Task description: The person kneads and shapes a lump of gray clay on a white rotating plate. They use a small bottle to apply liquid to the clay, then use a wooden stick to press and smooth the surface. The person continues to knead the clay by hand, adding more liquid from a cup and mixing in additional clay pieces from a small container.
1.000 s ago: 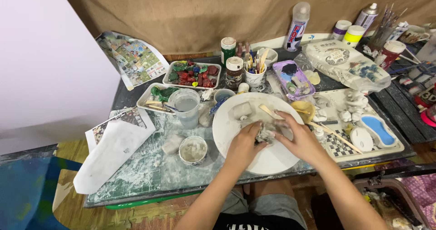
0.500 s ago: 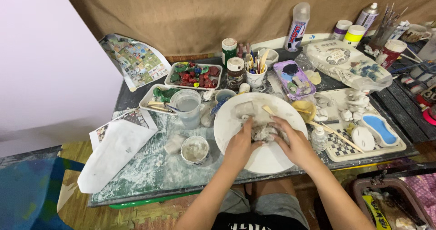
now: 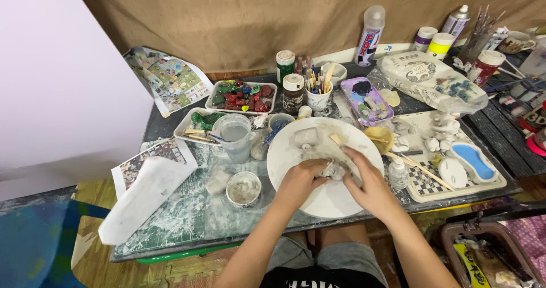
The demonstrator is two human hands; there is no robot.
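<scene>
Both hands work one grey clay lump at the middle of the white round board on the table. Left hand cups the lump's left side, fingers curled on it. Right hand wraps the right side, fingers closed over the top.

Judgement: press evenly from both sides and keep the lump seated on the board so it does not slide. Water cup stands left of the board, within reach for wetting. Small clay pieces lie on the board's far part, apart from the lump; keep clear of them.
</scene>
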